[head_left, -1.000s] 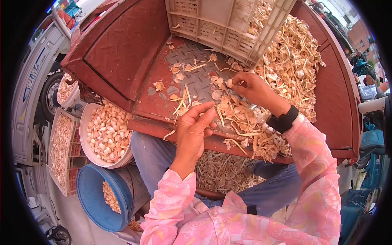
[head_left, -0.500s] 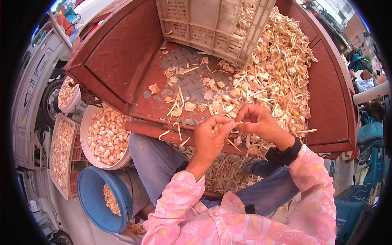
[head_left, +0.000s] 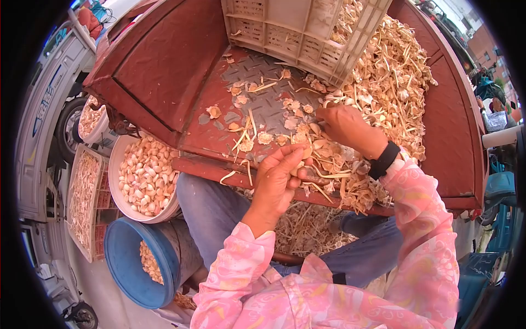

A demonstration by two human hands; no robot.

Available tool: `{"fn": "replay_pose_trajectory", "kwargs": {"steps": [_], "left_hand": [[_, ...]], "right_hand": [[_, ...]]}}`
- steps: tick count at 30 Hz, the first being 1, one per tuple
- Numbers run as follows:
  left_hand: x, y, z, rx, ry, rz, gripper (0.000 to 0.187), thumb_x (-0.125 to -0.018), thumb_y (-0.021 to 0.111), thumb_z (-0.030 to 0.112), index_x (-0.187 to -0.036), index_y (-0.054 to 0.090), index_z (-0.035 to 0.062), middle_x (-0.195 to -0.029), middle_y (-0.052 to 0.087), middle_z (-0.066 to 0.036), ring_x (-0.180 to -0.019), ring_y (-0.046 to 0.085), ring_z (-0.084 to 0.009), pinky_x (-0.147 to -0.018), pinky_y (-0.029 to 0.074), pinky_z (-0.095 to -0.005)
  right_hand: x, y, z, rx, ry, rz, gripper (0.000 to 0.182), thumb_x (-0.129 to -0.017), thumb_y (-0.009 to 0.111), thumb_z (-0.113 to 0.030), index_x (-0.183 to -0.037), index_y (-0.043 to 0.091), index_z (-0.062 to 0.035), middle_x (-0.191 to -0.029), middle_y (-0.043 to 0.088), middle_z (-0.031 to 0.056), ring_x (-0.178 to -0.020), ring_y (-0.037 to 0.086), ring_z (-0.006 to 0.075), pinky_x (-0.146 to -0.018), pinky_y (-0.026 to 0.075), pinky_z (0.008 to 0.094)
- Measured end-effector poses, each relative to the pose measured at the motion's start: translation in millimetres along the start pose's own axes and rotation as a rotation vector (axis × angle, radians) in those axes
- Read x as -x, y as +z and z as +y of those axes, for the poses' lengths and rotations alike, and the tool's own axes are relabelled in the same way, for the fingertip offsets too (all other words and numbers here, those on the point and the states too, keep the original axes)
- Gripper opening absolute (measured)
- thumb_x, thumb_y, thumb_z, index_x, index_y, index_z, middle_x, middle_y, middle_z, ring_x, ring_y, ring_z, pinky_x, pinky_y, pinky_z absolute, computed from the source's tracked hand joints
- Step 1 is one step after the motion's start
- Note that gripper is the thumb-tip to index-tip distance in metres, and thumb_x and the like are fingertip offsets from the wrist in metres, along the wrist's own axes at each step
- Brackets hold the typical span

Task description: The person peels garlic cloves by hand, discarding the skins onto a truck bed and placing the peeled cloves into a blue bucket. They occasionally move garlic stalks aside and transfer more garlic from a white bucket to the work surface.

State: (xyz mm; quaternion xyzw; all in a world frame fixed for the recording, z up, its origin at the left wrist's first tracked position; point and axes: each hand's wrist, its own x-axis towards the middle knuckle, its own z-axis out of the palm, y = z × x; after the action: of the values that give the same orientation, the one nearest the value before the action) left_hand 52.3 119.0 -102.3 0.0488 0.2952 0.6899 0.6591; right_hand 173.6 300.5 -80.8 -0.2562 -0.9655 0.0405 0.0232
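My left hand (head_left: 279,178) is above the front lip of the red cart bed, thumb and fingers pinched on a pale garlic clove (head_left: 307,152). Its lower fingers curl inward, partly hiding what else lies in the palm. Farther forward, my right hand (head_left: 350,129) is down at the near edge of the garlic heap (head_left: 392,82). The fingers of that hand are bent together, and whatever is between the tips is hidden. Loose cloves, papery skins and dry stems (head_left: 334,175) lie between and below both hands.
A tilted pale plastic crate (head_left: 296,41) stands in the red cart bed (head_left: 159,71). At left are a white bucket of cloves (head_left: 115,192), a blue bucket (head_left: 118,241) with cloves inside and a crate of garlic scraps (head_left: 101,219). Parked vehicles flank the cart.
My hands, together half a second ago, have separated. The right hand has moved forward to the heap, while the left stays near the lip with a clove. The view has shifted slightly.
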Motion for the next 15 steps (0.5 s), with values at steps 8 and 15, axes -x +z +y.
{"fn": "replay_pose_trajectory", "kwargs": {"steps": [8, 15], "left_hand": [[11, -7, 3, -0.002, 0.034, 0.011, 0.021, -0.088, 0.060, 0.010, -0.107, 0.058, 0.0022, -0.089, 0.062, -0.012, -0.063, 0.053, -0.0073, -0.044, 0.037, -0.0120], [63, -28, 58, -0.075, 0.403, 0.131, 0.022, -0.087, 0.059, 0.008, -0.108, 0.056, 0.0012, -0.090, 0.060, -0.011, -0.063, 0.051, -0.0082, -0.044, 0.037, -0.0122]], "right_hand": [[17, -29, -21, -1.413, 0.297, -0.197, 0.009, -0.087, 0.060, -0.013, -0.095, 0.058, -0.0080, -0.080, 0.062, -0.0043, -0.069, 0.057, 0.0036, -0.059, 0.042, 0.0177], [-31, -32, -109, -1.497, 0.205, -0.353, 0.014, -0.089, 0.059, -0.014, -0.101, 0.056, -0.0062, -0.088, 0.064, -0.0011, -0.077, 0.060, 0.0046, -0.065, 0.046, 0.0176]]}}
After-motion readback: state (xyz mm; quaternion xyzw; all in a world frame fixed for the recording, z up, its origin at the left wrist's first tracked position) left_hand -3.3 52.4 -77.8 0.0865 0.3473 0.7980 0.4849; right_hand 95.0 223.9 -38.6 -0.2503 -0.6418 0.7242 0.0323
